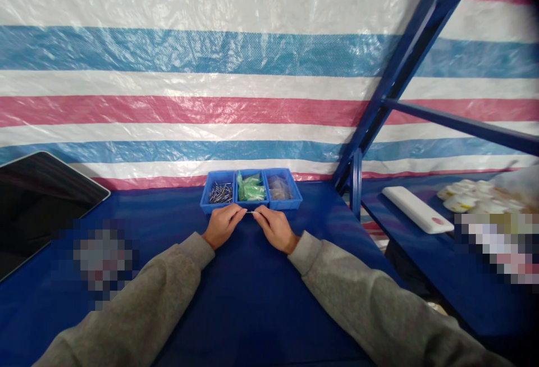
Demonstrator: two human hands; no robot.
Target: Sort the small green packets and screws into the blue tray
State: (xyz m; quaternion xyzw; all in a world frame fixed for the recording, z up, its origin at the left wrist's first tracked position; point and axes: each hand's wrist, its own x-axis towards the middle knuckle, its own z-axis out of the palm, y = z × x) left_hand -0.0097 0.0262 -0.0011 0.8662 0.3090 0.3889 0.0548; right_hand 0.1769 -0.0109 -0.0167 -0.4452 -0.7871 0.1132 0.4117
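Observation:
My left hand and my right hand meet just in front of three small blue bins. Both are closed in a pinch on a thin, light-coloured rod-like piece, one at each end; its exact kind is too small to make out. Behind my left hand, the left bin holds many slim metal pieces. Crumpled green plastic fills the middle bin. In the right bin, behind my right hand, lie brownish see-through pieces.
A dark-screened tablet or monitor stands at left on the blue table, with a blurred item nearby. A blue metal frame rises at right. Beyond it, a second table carries a white box and several pale, rounded pieces.

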